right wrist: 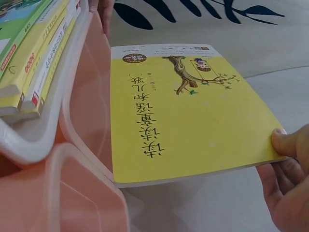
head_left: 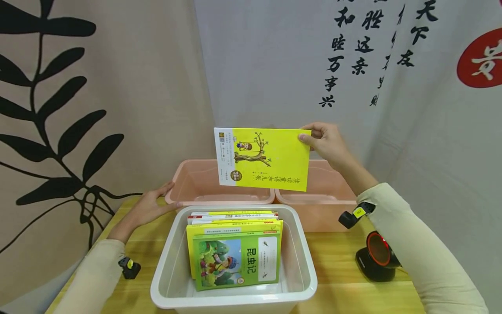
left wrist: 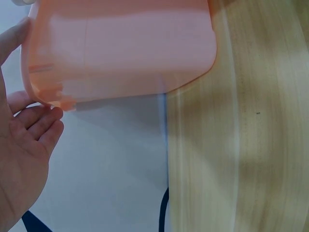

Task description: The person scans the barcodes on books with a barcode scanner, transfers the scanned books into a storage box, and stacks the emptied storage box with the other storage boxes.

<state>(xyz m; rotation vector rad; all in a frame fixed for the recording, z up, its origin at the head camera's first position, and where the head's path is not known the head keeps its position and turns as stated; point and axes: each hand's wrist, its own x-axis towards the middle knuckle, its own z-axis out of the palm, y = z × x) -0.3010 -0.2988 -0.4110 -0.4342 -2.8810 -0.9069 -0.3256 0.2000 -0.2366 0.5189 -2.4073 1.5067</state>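
Observation:
In the head view my right hand (head_left: 327, 141) holds up a yellow book (head_left: 274, 152) by its right end, thumb on the cover and fingers behind. Its cover shows a tree branch with a child on a swing, and the printing lies sideways. The book hangs over the two pink bins, its lower edge overlapping the left pink bin (head_left: 221, 200). My left hand (head_left: 147, 211) grips that bin's left corner; in the left wrist view the thumb and index finger span the rim (left wrist: 26, 72), the other fingers loosely curled. In front, a white bin (head_left: 302, 261) holds several upright books (head_left: 235, 261), the foremost green.
Beside the left bin stands the right pink bin (head_left: 321, 216), partly behind the book. A black round device with a red ring (head_left: 378, 257) sits on the wooden table (head_left: 337, 296) at the right. A curtain (head_left: 266, 65) with printed characters and leaves hangs behind.

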